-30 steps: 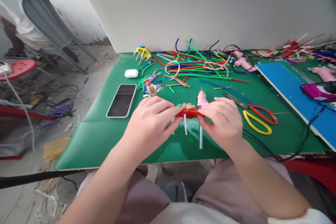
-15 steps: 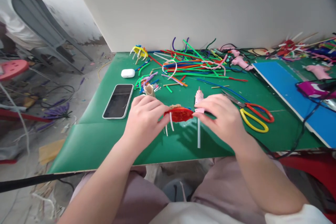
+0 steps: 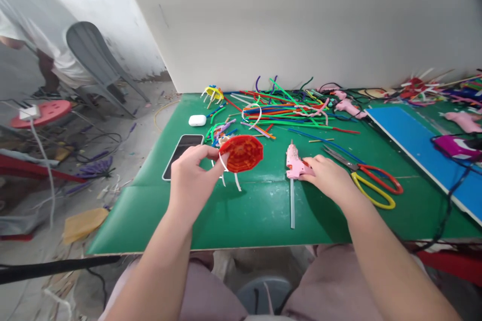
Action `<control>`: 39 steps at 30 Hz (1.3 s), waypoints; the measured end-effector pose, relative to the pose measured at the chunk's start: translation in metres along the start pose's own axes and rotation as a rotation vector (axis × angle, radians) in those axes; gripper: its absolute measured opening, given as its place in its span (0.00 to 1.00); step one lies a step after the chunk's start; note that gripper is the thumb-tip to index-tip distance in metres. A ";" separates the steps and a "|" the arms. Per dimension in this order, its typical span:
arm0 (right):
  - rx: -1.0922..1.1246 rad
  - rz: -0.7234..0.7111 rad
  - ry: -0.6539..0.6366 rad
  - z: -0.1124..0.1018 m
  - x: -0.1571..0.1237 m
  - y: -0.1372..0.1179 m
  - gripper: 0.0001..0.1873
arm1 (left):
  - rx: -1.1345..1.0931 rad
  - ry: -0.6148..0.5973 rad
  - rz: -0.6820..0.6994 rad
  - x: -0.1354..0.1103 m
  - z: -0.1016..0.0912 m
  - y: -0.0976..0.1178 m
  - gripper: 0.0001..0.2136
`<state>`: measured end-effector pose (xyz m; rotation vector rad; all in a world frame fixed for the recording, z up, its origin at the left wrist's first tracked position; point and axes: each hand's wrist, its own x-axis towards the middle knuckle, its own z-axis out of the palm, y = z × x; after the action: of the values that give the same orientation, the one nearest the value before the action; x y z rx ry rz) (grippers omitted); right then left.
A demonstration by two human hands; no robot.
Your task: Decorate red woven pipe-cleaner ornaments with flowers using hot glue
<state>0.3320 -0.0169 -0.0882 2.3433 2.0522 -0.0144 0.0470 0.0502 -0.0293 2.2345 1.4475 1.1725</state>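
Between the thumb and fingers of my left hand (image 3: 196, 175) is a red round craft piece (image 3: 243, 153), tilted so its ridged face shows, with white strips hanging from its edge. My right hand (image 3: 331, 178) has its fingers closed on the handle of a pink glue gun (image 3: 295, 164). The gun lies on the green table with its nozzle pointing away from me, and a clear glue stick (image 3: 292, 205) sticks out of its back end. Right of that hand lie scissors (image 3: 361, 169) with one red and one yellow handle.
Many coloured pipe cleaners (image 3: 286, 110) lie across the back of the table (image 3: 150, 225). A phone (image 3: 184, 148), a white earbud case (image 3: 197, 120) and a small yellow craft piece (image 3: 214, 94) are on the left. A blue board (image 3: 422, 145) lies right. A person (image 3: 45, 25) is at far left.
My right hand has left the red piece and moved right onto the glue gun's handle. My left hand has turned the red piece, so its broad face shows. The view has shifted.
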 end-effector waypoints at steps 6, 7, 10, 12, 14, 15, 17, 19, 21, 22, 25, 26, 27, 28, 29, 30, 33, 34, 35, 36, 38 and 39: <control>0.074 -0.012 0.027 -0.002 -0.002 0.004 0.11 | 0.032 0.033 -0.032 -0.002 -0.002 0.001 0.04; 0.126 -0.002 0.029 -0.003 -0.003 0.006 0.11 | 0.041 0.034 -0.042 -0.003 -0.002 0.002 0.04; 0.365 0.024 0.057 -0.009 -0.004 0.012 0.13 | 0.061 0.037 -0.049 -0.005 -0.002 0.006 0.04; 0.579 0.039 0.049 -0.015 -0.004 0.013 0.15 | 0.077 0.040 -0.019 -0.007 -0.002 0.008 0.04; 0.808 0.040 0.006 -0.022 -0.005 0.011 0.16 | 0.098 0.039 0.008 -0.007 -0.002 0.009 0.04; 0.910 0.036 -0.013 -0.024 -0.006 0.010 0.17 | 0.110 0.038 0.016 -0.007 -0.003 0.009 0.04; 1.081 0.029 -0.021 -0.028 -0.008 0.005 0.18 | 0.128 0.043 0.019 -0.007 -0.006 0.008 0.04; 1.265 -0.015 -0.028 -0.030 -0.012 0.000 0.19 | 0.138 0.076 0.014 -0.006 -0.011 0.008 0.04; 1.521 -0.137 -0.097 -0.029 -0.016 -0.004 0.17 | 0.145 0.118 0.007 -0.006 -0.017 0.010 0.03; 1.665 -0.225 -0.148 -0.028 -0.018 -0.006 0.15 | 0.147 0.134 0.010 -0.006 -0.020 0.011 0.03; 2.008 -0.455 -0.310 -0.026 -0.023 -0.011 0.11 | 0.148 0.132 0.051 -0.008 -0.023 0.017 0.03; 2.072 -0.505 -0.351 -0.025 -0.024 -0.013 0.11 | 0.145 0.123 0.071 -0.009 -0.022 0.019 0.03; 2.114 -0.543 -0.391 -0.025 -0.024 -0.014 0.11 | 0.141 0.114 0.092 -0.009 -0.022 0.020 0.03; 2.143 -0.570 -0.417 -0.024 -0.025 -0.016 0.11 | 0.138 0.105 0.111 -0.010 -0.021 0.021 0.03; 2.160 -0.587 -0.434 -0.023 -0.025 -0.018 0.10 | 0.135 0.095 0.126 -0.010 -0.020 0.022 0.03; 2.169 -0.603 -0.450 -0.022 -0.025 -0.019 0.10 | 0.135 0.090 0.136 -0.011 -0.020 0.023 0.04; 2.178 -0.668 -0.505 -0.018 -0.026 -0.022 0.09 | 0.142 0.088 0.136 -0.013 -0.021 0.026 0.05; 2.176 -0.689 -0.521 -0.017 -0.026 -0.023 0.10 | 0.142 0.088 0.136 -0.014 -0.022 0.027 0.05; 2.172 -0.703 -0.529 -0.016 -0.026 -0.024 0.10 | 0.141 0.088 0.140 -0.014 -0.023 0.029 0.05; 2.169 -0.710 -0.528 -0.015 -0.027 -0.025 0.10 | 0.139 0.088 0.147 -0.015 -0.024 0.030 0.05; 2.145 -0.713 -0.535 -0.016 -0.029 -0.027 0.11 | 0.131 0.088 0.165 -0.017 -0.026 0.033 0.05; 2.127 -0.717 -0.538 -0.018 -0.030 -0.028 0.11 | 0.129 0.090 0.173 -0.018 -0.026 0.034 0.05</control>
<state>0.3005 -0.0425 -0.0694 0.6099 2.2618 -3.4430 0.0476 0.0129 -0.0014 2.4665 1.4236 1.2812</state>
